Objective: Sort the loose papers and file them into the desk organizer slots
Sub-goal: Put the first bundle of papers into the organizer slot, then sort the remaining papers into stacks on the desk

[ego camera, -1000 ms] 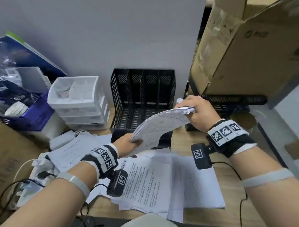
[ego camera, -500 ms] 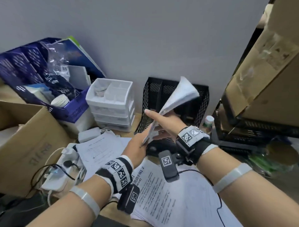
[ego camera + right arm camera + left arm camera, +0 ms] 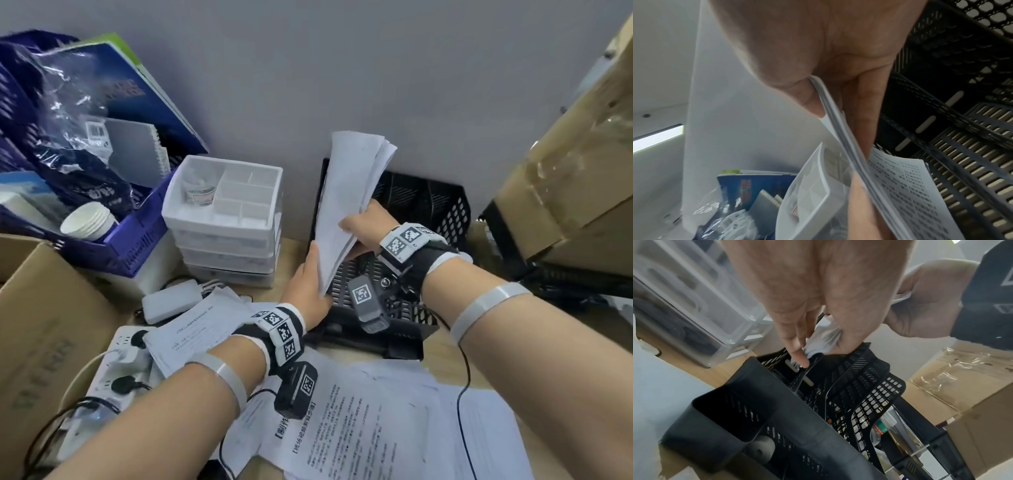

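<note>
Left hand [image 3: 308, 287]: fingers and thumb pinch the lower corner of the white printed paper sheaf [image 3: 346, 205]
Sheaf: upright over the black mesh plastic desk organizer [image 3: 442, 209], by its leftmost slot
Right hand [image 3: 368, 228]: clamps the sheaf's right edge
Change: sheaf stood up from its slant half a second ago
Count: two hands, one sheaf, one organizer; loose printed sheets [image 3: 376, 428] on the wooden bench [image 3: 291, 253], number unclear

Even, cool indoor light, soft shadows, ceiling strip light [image 3: 657, 138] glowed in right wrist view, glare on plastic wrap [image 3: 68, 102], strong fisheye bending at edges, close skin blurred in wrist views.
</note>
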`<state>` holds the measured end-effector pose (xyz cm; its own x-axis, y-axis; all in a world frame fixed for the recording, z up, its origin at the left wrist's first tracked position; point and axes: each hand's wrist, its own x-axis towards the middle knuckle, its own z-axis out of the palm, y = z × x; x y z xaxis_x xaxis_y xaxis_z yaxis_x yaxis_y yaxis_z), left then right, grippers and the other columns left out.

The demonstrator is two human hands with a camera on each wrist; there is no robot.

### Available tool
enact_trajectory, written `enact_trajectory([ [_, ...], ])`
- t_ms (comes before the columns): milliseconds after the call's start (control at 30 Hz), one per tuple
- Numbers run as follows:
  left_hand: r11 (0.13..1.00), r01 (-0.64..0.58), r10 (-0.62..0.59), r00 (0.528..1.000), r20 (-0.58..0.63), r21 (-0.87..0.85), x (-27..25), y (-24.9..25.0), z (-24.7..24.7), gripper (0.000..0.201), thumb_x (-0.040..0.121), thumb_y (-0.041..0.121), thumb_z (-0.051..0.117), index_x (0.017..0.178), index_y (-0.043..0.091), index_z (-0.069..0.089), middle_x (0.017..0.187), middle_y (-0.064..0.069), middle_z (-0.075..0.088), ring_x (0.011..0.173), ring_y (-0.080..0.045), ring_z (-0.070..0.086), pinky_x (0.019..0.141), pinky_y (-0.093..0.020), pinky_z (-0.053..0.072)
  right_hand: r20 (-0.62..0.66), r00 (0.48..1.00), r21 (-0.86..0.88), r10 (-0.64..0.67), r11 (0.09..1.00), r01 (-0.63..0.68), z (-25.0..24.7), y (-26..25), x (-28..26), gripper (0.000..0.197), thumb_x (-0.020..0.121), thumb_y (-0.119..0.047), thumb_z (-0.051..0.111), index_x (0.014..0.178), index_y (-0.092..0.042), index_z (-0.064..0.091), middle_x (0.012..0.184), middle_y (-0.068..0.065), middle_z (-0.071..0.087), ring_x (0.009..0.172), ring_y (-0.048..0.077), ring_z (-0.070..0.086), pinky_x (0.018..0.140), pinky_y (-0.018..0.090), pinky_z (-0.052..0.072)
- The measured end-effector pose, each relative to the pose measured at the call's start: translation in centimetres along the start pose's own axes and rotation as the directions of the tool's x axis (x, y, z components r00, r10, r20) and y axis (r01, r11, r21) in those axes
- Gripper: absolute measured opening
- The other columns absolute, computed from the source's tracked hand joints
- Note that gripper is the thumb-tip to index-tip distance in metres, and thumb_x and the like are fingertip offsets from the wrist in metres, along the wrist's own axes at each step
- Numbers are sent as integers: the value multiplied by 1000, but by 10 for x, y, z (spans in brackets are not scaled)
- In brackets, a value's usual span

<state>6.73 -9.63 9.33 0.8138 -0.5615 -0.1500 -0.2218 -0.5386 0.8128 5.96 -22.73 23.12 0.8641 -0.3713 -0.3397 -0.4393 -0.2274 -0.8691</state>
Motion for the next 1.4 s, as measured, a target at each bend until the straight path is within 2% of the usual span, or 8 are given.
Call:
enact_trajectory([
  [167, 997, 52, -49, 997, 61, -55, 30, -18, -2, 113, 75, 44, 76, 156, 43, -3, 151, -3, 49, 128, -27, 57, 107, -48, 48, -114, 991, -194, -67, 980, 44, 16, 11, 30, 35, 89, -3, 48, 122, -8, 56, 116, 11, 65, 107, 32, 63, 93, 47, 53],
  [433, 995, 90, -92, 995, 39, 35, 63, -38, -9, 60, 89, 21, 69, 144, 24, 47, 125, -4, 69, 110, -27, 67, 97, -38, 54, -145, 984, -319, -101, 947, 50, 61, 64, 51, 45, 97, -15, 47, 142, -10, 42, 130, 16, 61, 116, 32, 60, 91, 27, 44],
  [633, 989, 123, -122, 992, -14, 79, 56, -49, -4, 28, 88, 13, 57, 114, 20, 64, 99, -2, 74, 92, -26, 68, 85, -35, 55, 45, 995, -548, -92, 830, 102, 83, 104, 49, 76, 94, -14, 45, 153, -31, 0, 125, 19, 59, 105, 38, 62, 90, 45, 52],
  [833, 972, 200, -204, 979, -22, -124, 23, -76, -25, 8, 91, 19, 66, 86, 16, 60, 76, -9, 71, 65, -22, 71, 68, -35, 59, -28, 994, -393, -103, 916, 84, 76, 140, 25, 34, 91, -16, 53, 123, -23, 42, 105, 2, 68, 82, 19, 66, 76, 33, 52],
  [967, 934, 341, -354, 922, 154, 105, -9, -116, -25, 17, 90, 25, 67, 75, 23, 60, 74, -2, 68, 75, -27, 72, 68, -34, 59, -152, 988, -142, 0, 990, -22, 59, 198, -21, 36, 93, -8, 51, 123, -29, 45, 90, -2, 65, 77, 17, 68, 75, 34, 57],
  [1167, 806, 541, -590, 704, 396, 240, -63, -137, 14, 37, 90, 26, 69, 121, 17, 52, 112, -8, 63, 89, -22, 73, 81, -42, 63, -412, 834, -240, 367, 839, -488, 12, 312, -100, 44, 89, -8, 55, 131, -13, 44, 121, 14, 53, 110, 31, 55, 95, 37, 43],
  [1300, 797, 530, -603, 712, 359, 288, -86, -127, 47, 52, 86, 28, 76, 126, 14, 46, 102, -7, 65, 95, -29, 73, 83, -46, 62, -422, 628, -338, 654, 529, -778, -11, 364, -154, 67, 84, -28, 63, 139, -7, 32, 134, 22, 40, 119, 40, 50, 98, 43, 45],
  [1400, 801, 509, -594, 736, 325, 313, -100, -123, 65, 51, 83, 32, 78, 123, 10, 56, 115, -12, 69, 101, -32, 70, 90, -41, 58, -307, 711, -195, 632, 690, -697, -13, 387, -175, 66, 86, -25, 64, 140, -6, 32, 134, 19, 50, 116, 38, 56, 93, 41, 49],
])
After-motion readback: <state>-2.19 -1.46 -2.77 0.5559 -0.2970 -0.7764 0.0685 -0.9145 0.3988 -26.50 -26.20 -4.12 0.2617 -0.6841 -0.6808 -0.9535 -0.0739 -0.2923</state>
